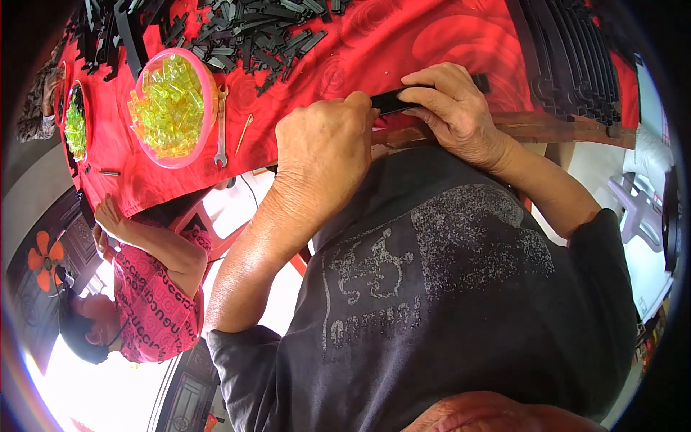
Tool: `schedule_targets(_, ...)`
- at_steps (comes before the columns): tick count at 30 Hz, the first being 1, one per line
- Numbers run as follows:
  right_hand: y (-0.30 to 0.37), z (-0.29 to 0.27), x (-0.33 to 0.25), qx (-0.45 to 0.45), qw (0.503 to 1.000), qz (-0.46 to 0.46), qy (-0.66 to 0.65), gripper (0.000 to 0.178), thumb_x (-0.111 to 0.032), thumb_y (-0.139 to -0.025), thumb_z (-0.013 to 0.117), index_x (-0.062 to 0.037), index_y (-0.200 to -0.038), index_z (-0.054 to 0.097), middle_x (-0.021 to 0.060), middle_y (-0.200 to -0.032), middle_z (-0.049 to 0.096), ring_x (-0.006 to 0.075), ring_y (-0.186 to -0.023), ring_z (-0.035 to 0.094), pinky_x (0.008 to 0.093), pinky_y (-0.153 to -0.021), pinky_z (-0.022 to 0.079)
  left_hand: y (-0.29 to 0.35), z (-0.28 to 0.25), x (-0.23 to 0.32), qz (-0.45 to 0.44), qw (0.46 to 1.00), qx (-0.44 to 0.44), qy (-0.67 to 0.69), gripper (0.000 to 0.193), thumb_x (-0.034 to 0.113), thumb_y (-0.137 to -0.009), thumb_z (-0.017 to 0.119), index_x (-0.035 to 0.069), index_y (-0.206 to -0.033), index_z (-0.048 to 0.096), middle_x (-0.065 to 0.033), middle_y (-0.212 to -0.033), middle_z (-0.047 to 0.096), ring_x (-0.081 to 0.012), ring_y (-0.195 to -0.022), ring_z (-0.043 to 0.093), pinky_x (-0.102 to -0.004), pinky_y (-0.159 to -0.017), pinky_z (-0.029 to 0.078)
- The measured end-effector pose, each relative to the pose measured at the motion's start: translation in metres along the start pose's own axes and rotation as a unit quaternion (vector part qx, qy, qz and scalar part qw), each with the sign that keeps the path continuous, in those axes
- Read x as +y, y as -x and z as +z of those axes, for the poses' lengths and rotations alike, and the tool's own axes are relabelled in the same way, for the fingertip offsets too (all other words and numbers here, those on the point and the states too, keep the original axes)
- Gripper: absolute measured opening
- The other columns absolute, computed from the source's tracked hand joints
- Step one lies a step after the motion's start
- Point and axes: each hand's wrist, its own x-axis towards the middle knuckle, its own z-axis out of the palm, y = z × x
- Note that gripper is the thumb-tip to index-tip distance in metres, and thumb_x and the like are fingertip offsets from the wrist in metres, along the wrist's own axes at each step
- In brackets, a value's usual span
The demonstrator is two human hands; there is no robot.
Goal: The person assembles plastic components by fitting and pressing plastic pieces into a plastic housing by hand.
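Observation:
Near the table's front edge, both my hands are on a narrow black plastic strip (389, 102). My left hand (324, 140) is closed at its left end, knuckles up, and its fingertips are hidden behind the fist. My right hand (455, 108) pinches the strip farther right between thumb and fingers. To the left of my left hand lie a thin yellowish stick-like tool (245, 135) and a metal open-ended wrench (222, 129). Beside them stands a pink-rimmed bowl (211, 93) heaped with clear yellow-green plastic pieces (169, 97).
Small black parts (252, 36) are piled at the back of the red tablecloth (360, 54). Long black strips (572, 65) lie in a row at right. At left, another person's hand (108, 216) is near the table edge, below a second bowl of pieces (75, 129).

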Motion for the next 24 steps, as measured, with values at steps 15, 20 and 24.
schedule_targets(15, 0.002, -0.001, 0.001, -0.007, 1.000, 0.000, -0.002, 0.025, -0.005, -0.073, 0.079, -0.0055, -0.097, 0.072, 0.0080, -0.102, 0.067, 0.0274, -0.095, 0.065, 0.0405, -0.083, 0.050, -0.006, -0.005, -0.003, 0.012, 1.000, -0.015, -0.002, 0.026, 0.025, -0.095, 0.065, 0.007, -0.078, 0.058, -0.0170, -0.061, 0.059, -0.0395, -0.060, 0.064, -0.0509, -0.053, 0.048)
schedule_targets(20, 0.002, -0.002, 0.000, -0.009, 1.000, 0.003, -0.004, 0.023, -0.005, -0.074, 0.078, -0.0054, -0.096, 0.072, 0.0082, -0.102, 0.067, 0.0277, -0.095, 0.066, 0.0407, -0.084, 0.050, -0.006, -0.007, -0.004, 0.031, 0.999, -0.012, 0.015, 0.027, 0.026, -0.095, 0.066, 0.007, -0.078, 0.057, -0.0164, -0.060, 0.058, -0.0391, -0.059, 0.063, -0.0507, -0.052, 0.047)
schedule_targets(24, 0.002, -0.004, 0.000, -0.027, 1.000, 0.005, -0.005, 0.026, -0.003, -0.074, 0.081, -0.0039, -0.098, 0.073, 0.0113, -0.109, 0.070, 0.0288, -0.095, 0.067, 0.0415, -0.083, 0.051, -0.008, -0.009, -0.004, 0.029, 0.999, -0.041, 0.002, 0.023, 0.026, -0.089, 0.070, 0.006, -0.083, 0.059, -0.0152, -0.066, 0.063, -0.0379, -0.063, 0.066, -0.0493, -0.054, 0.050)
